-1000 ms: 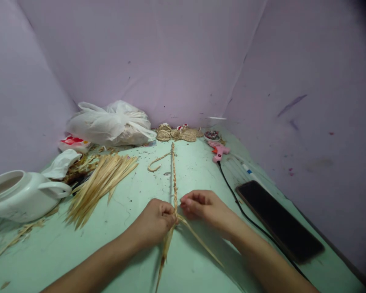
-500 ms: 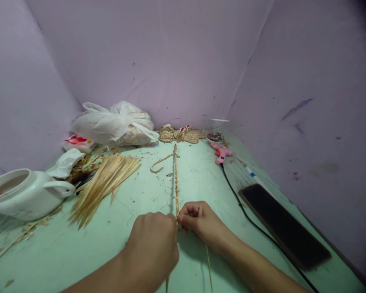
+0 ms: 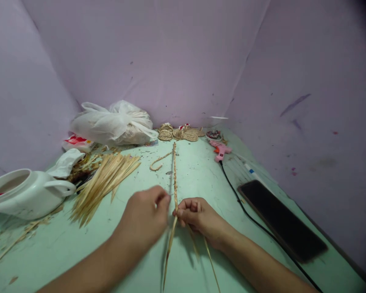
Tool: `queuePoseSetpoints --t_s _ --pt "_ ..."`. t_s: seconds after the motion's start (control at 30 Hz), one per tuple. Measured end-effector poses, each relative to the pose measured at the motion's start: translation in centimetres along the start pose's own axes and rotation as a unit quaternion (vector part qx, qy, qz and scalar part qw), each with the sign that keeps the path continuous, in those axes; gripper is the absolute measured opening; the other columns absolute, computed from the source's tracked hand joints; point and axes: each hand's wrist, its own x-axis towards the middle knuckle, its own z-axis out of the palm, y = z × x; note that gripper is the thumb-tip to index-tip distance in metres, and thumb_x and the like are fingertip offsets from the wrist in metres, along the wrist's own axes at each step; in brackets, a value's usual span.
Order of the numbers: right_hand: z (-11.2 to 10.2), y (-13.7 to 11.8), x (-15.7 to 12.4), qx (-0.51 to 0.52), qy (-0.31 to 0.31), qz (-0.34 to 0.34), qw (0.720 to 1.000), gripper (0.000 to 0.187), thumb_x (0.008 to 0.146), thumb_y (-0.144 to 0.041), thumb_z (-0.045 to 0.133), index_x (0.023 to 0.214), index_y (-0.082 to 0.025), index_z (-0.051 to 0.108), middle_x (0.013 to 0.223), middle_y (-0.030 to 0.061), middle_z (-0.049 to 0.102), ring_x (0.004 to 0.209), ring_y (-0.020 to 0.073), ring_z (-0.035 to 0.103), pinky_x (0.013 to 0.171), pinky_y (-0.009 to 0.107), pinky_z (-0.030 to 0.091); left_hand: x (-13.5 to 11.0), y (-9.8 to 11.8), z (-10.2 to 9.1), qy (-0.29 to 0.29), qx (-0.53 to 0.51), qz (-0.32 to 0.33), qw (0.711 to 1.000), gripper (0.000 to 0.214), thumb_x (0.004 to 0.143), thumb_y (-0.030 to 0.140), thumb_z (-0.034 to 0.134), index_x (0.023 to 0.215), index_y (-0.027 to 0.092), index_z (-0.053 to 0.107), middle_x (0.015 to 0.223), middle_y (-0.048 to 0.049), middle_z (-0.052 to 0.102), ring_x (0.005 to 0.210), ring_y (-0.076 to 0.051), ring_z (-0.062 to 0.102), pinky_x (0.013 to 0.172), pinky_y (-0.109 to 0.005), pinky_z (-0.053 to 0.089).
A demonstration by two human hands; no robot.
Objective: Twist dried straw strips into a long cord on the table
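Note:
A thin braid (image 3: 175,179) of dried plant strips runs away from me down the middle of the table. My right hand (image 3: 198,215) pinches its near end between thumb and fingers. Loose strips (image 3: 170,244) hang from that end toward me, some passing under the right hand. Just left of the braid is my left hand (image 3: 148,215), slightly blurred, its fingers curled together and apart from the strips. Nothing shows in its grip. Beyond, a hooked braided piece (image 3: 156,165) lies beside the braid's far end. Left of it sits a bundle of flat dried strips (image 3: 103,187).
At left stand a white pot (image 3: 33,199) with a handle and a tied white plastic bag (image 3: 112,124). Woven pieces (image 3: 183,133) lie by the back wall. On the right are a pink glue gun (image 3: 221,150), its black cord (image 3: 247,211) and a dark phone (image 3: 280,219).
My left hand has let go of the braid's near end and moved up and left. More of the loose strips now show. My right hand keeps its pinch, slightly farther forward.

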Motion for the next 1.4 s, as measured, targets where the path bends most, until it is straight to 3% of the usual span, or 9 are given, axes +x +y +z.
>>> queuePoseSetpoints --t_s 0.13,0.2,0.33,0.5,0.67,0.87,1.03,1.17,1.4 --pt "0.0 0.0 0.1 0.004 -0.015 -0.015 1.0 0.018 0.061 -0.028 0.062 0.061 -0.014 0.049 0.045 -0.0048 0.048 0.033 0.0018 0.026 0.036 0.019 0.013 2.3 -0.9 0.1 -0.249 -0.286 -0.13 0.916 0.027 0.068 0.031 0.046 0.085 0.012 0.056 0.059 -0.002 0.056 0.037 -0.009 0.045 0.036 -0.021 0.034" --pt "-0.1 0.0 0.2 -0.019 -0.018 -0.022 0.999 0.016 0.061 -0.025 0.06 0.062 -0.015 0.049 0.047 -0.004 0.049 0.035 0.0027 0.029 0.037 0.019 0.017 2.6 -1.2 1.0 -0.298 -0.318 -0.127 0.891 0.02 0.064 0.028 0.049 0.071 0.011 0.055 0.052 -0.0001 0.052 0.036 -0.008 0.044 0.035 -0.02 0.032" --pt "-0.6 0.5 0.2 -0.174 0.0 -0.064 0.983 0.004 0.064 -0.018 0.053 0.065 -0.014 0.051 0.054 -0.001 0.052 0.043 0.0057 0.036 0.042 0.019 0.025 2.5 -1.6 2.4 -0.258 -0.21 -0.129 0.934 0.013 0.063 0.022 0.042 0.052 0.016 0.045 0.037 0.0044 0.039 0.029 -0.008 0.035 0.033 -0.02 0.025" --pt "-0.5 1.1 -1.2 -0.45 0.099 -0.205 0.863 0.013 0.07 -0.017 0.046 0.063 -0.016 0.057 0.057 0.0013 0.053 0.052 0.0097 0.043 0.048 0.022 0.027 2.3 -1.9 3.2 -0.112 -0.045 -0.022 0.992 0.018 0.054 0.013 0.042 0.04 0.017 0.034 0.038 0.0053 0.026 0.04 -0.006 0.026 0.039 -0.021 0.017" --pt "0.3 1.1 -2.7 -0.552 0.132 -0.235 0.789 0.018 0.071 -0.018 0.045 0.061 -0.017 0.059 0.062 0.0035 0.055 0.051 0.0099 0.045 0.049 0.023 0.027 2.0 -2.0 3.9 -0.108 -0.104 -0.037 0.988 0.017 0.052 0.012 0.041 0.038 0.017 0.032 0.04 0.0047 0.024 0.042 -0.006 0.024 0.04 -0.022 0.015" --pt "1.1 1.6 -3.2 -0.614 0.047 -0.285 0.735 0.017 0.067 -0.016 0.047 0.073 -0.013 0.062 0.066 0.0075 0.059 0.051 0.0131 0.049 0.046 0.025 0.026 1.8 -2.3 4.4 -0.177 -0.279 -0.085 0.94 0.018 0.057 0.017 0.039 0.04 0.018 0.032 0.035 0.0053 0.025 0.037 -0.006 0.022 0.038 -0.022 0.013" --pt "0.7 0.3 -3.7 -0.488 -0.008 -0.281 0.826 0.014 0.07 -0.019 0.05 0.064 -0.015 0.062 0.063 0.003 0.06 0.052 0.0098 0.049 0.048 0.021 0.031 1.8 -2.9 4.5 -0.138 -0.204 -0.019 0.969 0.018 0.057 0.016 0.041 0.043 0.018 0.029 0.044 0.0053 0.024 0.044 -0.006 0.022 0.041 -0.021 0.014" --pt "-1.5 -1.7 -2.6 -0.293 0.099 -0.19 0.932 0.028 0.072 -0.034 0.052 0.053 -0.014 0.058 0.047 -0.0004 0.051 0.046 0.0085 0.044 0.045 0.021 0.032 1.5 -3.2 4.5 -0.127 -0.176 0.014 0.976 0.02 0.064 0.02 0.041 0.047 0.018 0.03 0.046 0.0046 0.026 0.046 -0.007 0.025 0.042 -0.021 0.017" --pt "-3.9 -5.7 3.6 -0.032 0.178 -0.03 0.983 0.014 0.066 -0.016 0.058 0.079 -0.013 0.057 0.077 0.0065 0.062 0.061 0.0106 0.056 0.057 0.023 0.046 1.0 -2.4 3.8 -0.082 -0.148 0.096 0.981 0.026 0.074 0.025 0.037 0.05 0.017 0.03 0.048 0.0036 0.03 0.049 -0.008 0.03 0.046 -0.021 0.021"
